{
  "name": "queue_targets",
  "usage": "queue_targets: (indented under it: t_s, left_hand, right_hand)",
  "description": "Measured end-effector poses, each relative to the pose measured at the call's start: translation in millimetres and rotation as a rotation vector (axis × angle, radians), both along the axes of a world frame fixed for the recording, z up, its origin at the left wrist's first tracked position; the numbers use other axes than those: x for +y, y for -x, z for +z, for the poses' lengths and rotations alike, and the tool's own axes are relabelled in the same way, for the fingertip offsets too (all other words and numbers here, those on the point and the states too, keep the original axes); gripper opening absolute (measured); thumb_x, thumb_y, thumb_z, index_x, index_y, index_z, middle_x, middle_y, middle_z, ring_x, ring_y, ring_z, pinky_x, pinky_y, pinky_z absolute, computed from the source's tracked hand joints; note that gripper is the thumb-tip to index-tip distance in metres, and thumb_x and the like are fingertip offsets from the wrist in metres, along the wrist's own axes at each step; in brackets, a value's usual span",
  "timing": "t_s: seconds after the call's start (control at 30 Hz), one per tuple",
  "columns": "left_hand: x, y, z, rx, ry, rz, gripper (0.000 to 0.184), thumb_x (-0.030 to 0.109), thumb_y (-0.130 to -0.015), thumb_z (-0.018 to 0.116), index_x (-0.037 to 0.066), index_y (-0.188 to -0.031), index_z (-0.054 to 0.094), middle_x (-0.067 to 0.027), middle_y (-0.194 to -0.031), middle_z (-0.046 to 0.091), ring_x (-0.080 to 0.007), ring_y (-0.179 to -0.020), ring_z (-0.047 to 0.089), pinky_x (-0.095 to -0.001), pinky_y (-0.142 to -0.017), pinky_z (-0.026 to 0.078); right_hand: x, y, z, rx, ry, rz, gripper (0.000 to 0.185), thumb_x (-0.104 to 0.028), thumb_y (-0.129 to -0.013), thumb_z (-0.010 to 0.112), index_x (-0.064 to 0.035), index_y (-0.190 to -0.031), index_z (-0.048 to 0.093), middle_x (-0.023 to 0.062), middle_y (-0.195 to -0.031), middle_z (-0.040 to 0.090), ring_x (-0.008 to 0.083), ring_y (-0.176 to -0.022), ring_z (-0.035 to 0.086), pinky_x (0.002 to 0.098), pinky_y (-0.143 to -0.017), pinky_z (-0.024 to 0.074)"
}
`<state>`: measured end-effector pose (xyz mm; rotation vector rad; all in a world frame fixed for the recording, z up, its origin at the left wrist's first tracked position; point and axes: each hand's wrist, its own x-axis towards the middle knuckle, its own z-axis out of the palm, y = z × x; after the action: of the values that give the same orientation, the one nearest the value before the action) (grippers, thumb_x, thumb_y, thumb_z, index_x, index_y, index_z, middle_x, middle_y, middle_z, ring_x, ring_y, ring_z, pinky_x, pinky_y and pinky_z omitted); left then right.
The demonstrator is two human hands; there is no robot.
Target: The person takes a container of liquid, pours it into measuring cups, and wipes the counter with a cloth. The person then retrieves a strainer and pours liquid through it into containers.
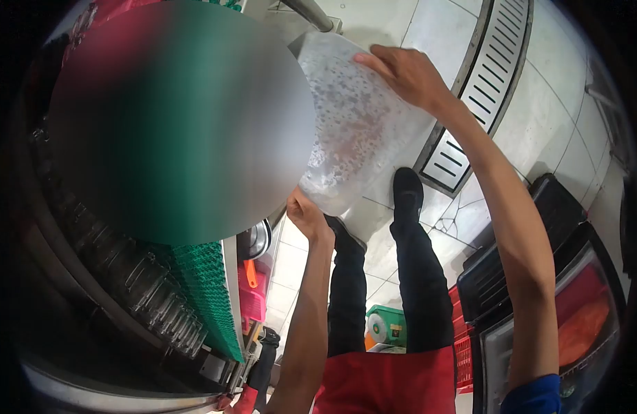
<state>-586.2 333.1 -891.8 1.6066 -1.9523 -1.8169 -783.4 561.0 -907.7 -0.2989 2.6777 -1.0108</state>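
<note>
Between my hands is a translucent plastic container (360, 124), its surface speckled with whitish drops or bubbles. Something brownish shows dimly through its middle. My right hand (404, 72) grips the upper right edge, thumb on the near face. Lower down, my left hand (308, 215) is closed at the bottom left edge, fingers curled. A large blurred disc covers the container's left part, so its full shape and whatever lies there cannot be made out.
Green mesh matting (204, 283) and a rack of glasses (170, 310) are on the left. A slotted floor drain (480, 96) crosses the tiles. Black bins (501, 255) stand right, with a red crate (463, 345) beside them. A green box (387, 324) sits behind my legs.
</note>
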Motion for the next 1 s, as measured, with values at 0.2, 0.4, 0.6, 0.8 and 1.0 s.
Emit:
queue_targets:
  t_s: [0.2,0.4,0.6,0.8,1.0]
  left_hand:
    - [4,-22,2,0.058,-0.025,-0.137,0.052,0.047,-0.105,0.049,-0.001,-0.094,0.067,-0.0016,-0.089,0.064,-0.0091,-0.085,0.055,-0.0262,-0.082,0.045]
    - [13,-48,25,0.059,-0.072,-0.266,0.046,0.04,-0.106,0.051,-0.002,-0.097,0.067,0.0006,-0.089,0.062,-0.0072,-0.087,0.051,-0.0241,-0.081,0.042]
    - [32,-56,113,-0.076,0.041,-0.467,0.04,0.036,-0.106,0.054,0.001,-0.087,0.058,0.001,-0.082,0.051,-0.0075,-0.08,0.044,-0.0273,-0.072,0.038]
    - [35,-100,255,-0.176,0.101,-0.575,0.048,0.034,-0.1,0.063,0.002,-0.073,0.04,0.0018,-0.066,0.026,-0.0082,-0.066,0.028,-0.0296,-0.055,0.027]
    - [7,-162,458,0.031,0.091,-0.415,0.051,0.033,-0.096,0.069,0.0,-0.071,0.038,-0.0039,-0.064,0.024,-0.0077,-0.062,0.027,-0.0311,-0.051,0.026]
  right_hand:
    - [37,-65,15,-0.024,0.044,-0.202,0.049,-0.046,-0.101,0.055,-0.0013,-0.082,0.058,0.0201,-0.069,0.057,0.0372,-0.064,0.059,0.0448,-0.063,0.0457]
    - [76,-131,58,-0.086,0.03,-0.39,0.042,-0.033,-0.102,0.059,0.0011,-0.08,0.052,0.0166,-0.064,0.046,0.0262,-0.057,0.04,0.0354,-0.056,0.0396]
    - [101,-198,149,-0.134,-0.014,-0.649,0.036,-0.024,-0.103,0.058,0.0028,-0.082,0.049,0.014,-0.067,0.035,0.0171,-0.064,0.032,0.0326,-0.058,0.0351]
    - [108,-249,313,-0.11,-0.06,-0.696,0.031,-0.019,-0.106,0.051,0.0056,-0.087,0.049,0.0102,-0.072,0.036,0.0151,-0.069,0.034,0.0312,-0.058,0.0345]
    - [83,-280,509,-0.063,-0.034,-0.567,0.042,-0.029,-0.108,0.047,0.0117,-0.106,0.059,0.0303,-0.088,0.062,0.0345,-0.073,0.052,0.0415,-0.074,0.0468]
